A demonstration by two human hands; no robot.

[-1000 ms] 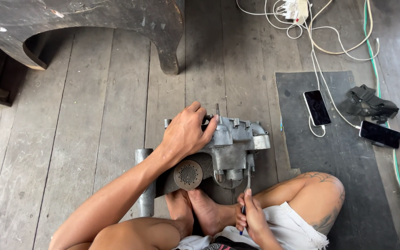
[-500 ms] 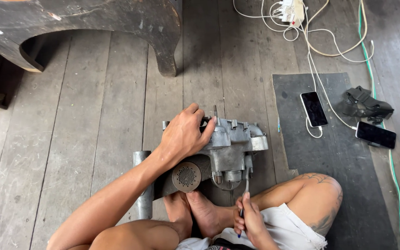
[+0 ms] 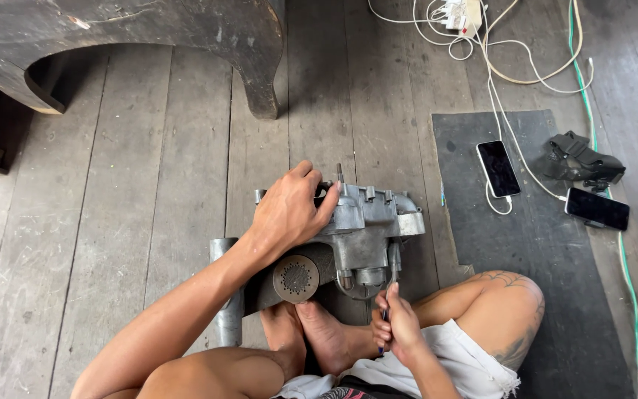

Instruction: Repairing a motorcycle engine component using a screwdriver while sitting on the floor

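I sit on the grey weathered plank floor [image 3: 149, 185], and at twelve o'clock from my crossed feet stands the grey cast-aluminium engine casing [image 3: 363, 222], resting on the boards between my legs, with a dull steel pipe [image 3: 224, 295] lying at its eight o'clock. At two o'clock a dark rubber mat [image 3: 555, 295] carries two black smartphones, one [image 3: 498, 168] on a white charging cable and another [image 3: 597, 208] further to three o'clock, beside a black crumpled pouch [image 3: 577, 159]. My left hand [image 3: 289, 210] lies spread over the casing's top edge, fingers curled down on it to steady it. My right hand [image 3: 400, 329] is closed round a slim blue-handled screwdriver [image 3: 387, 295], whose shaft points up into the casing's near underside at six o'clock. As I judge it, the casing is largely bare, yet the fastening under the tip is not out, so stripping is under way, not finished.
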